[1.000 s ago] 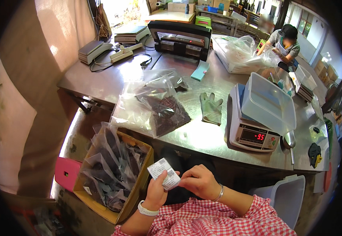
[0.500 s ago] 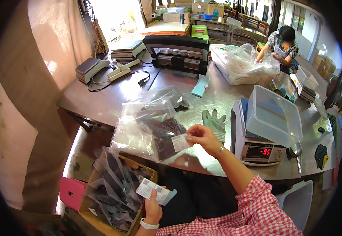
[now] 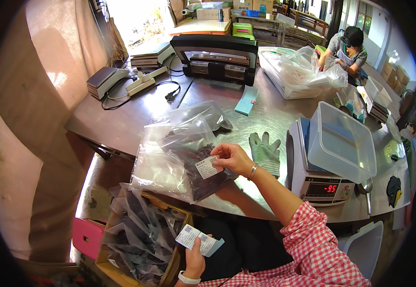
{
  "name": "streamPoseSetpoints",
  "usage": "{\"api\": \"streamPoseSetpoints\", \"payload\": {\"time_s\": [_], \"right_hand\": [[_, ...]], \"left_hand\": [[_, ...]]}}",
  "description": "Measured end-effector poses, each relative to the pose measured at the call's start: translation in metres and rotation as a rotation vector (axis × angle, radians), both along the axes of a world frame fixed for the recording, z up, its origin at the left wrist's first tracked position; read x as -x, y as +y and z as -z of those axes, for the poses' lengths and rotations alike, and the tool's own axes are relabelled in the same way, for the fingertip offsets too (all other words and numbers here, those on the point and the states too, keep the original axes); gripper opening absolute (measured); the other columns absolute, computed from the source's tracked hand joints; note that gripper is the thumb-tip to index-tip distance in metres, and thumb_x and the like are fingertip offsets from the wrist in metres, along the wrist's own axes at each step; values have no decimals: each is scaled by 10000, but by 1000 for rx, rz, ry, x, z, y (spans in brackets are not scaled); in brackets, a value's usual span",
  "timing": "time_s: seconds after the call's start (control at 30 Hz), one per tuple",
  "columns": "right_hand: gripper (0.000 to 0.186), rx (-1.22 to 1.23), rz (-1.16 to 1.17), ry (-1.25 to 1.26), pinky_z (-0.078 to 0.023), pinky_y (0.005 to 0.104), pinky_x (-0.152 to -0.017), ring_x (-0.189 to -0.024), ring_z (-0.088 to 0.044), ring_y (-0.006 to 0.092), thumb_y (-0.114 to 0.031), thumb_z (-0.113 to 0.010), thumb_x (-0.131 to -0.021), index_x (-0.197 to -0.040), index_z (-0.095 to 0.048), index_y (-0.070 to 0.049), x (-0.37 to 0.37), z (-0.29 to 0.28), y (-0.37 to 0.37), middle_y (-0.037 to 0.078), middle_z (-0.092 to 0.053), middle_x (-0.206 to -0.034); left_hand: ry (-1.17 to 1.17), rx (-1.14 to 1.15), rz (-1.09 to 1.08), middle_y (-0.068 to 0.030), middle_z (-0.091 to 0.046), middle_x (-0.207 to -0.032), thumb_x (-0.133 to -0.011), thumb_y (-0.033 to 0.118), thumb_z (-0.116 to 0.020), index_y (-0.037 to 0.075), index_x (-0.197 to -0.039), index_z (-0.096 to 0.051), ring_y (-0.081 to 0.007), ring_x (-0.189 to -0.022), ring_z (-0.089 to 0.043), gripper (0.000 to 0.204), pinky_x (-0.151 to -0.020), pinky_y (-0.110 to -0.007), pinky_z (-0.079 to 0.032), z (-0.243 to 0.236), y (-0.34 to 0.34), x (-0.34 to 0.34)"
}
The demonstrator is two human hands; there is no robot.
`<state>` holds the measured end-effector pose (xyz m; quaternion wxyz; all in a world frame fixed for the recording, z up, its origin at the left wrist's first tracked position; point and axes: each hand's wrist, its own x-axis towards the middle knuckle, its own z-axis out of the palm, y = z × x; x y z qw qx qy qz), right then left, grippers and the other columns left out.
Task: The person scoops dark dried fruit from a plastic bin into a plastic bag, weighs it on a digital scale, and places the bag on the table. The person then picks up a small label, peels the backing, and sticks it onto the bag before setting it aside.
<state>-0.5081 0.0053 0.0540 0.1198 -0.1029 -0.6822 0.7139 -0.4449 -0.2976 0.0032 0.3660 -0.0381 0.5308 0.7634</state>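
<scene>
My right hand (image 3: 234, 159) pinches a white printed label (image 3: 207, 167) by its edge, over a clear plastic bag of dark dried pieces (image 3: 196, 155) on the metal table. Whether the label touches the bag, I cannot tell. Low in front of my lap, my left hand (image 3: 196, 258) grips a small stack of printed labels (image 3: 193, 237) with light blue backing, thumb on top. Beside it stands a cardboard box (image 3: 185, 234) filled with several clear bags of dark contents (image 3: 138, 234). Flat empty-looking clear bags (image 3: 158, 162) lie left of the filled bag.
A scale (image 3: 322, 189) holding a clear plastic tub (image 3: 344, 138) stands to the right, with a grey-green glove (image 3: 265, 153) beside it. Farther back are a black sealing machine (image 3: 217, 62), a blue label stack (image 3: 246, 101) and a white basket (image 3: 289, 88). Another person (image 3: 346, 52) works at the far right.
My right hand has moved left with the label, now over the filled bag's middle instead of its right edge. My left hand still holds its label stack, slightly lower and farther right.
</scene>
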Motion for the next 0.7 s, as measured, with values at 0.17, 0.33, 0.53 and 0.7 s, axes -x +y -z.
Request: {"api": "streamPoseSetpoints", "payload": {"time_s": [0.17, 0.33, 0.53, 0.7], "right_hand": [[219, -137, 75, -6, -495, 237, -658, -713, -606, 103, -9, -667, -720, -918, -575, -6, 2, 2, -5, 41, -623, -766], [266, -356, 177, -18, -503, 262, -662, -705, -635, 147, -38, -686, -685, -925, -571, -24, 0, 0, -14, 86, -647, -780], [302, -568, 244, 49, -495, 312, -657, -712, -615, 238, -49, -695, -656, -915, -540, -34, 0, 2, -24, 110, -606, -785], [416, -781, 324, 106, -490, 276, -620, -670, -584, 175, -73, -741, -635, -1001, -546, -56, -2, 2, -32, 90, -569, -847]], "left_hand": [[11, 5, 24, -184, -605, -1023, -940, 217, -417, -48, -1067, -493, -219, -872, -607, 303, -796, -320, -474, 1, 1, -1], [0, 4, 19, -190, -598, -1012, -938, 206, -422, -34, -1072, -465, -239, -865, -606, 278, -800, -350, -478, 3, 0, -3], [-7, 18, 37, -196, -596, -1013, -938, 204, -423, -30, -1075, -462, -242, -873, -603, 274, -807, -346, -474, 5, 1, -5], [-6, 10, 35, -195, -598, -1012, -937, 203, -425, -33, -1075, -462, -238, -875, -603, 276, -805, -345, -473, 5, 1, -6]]}}
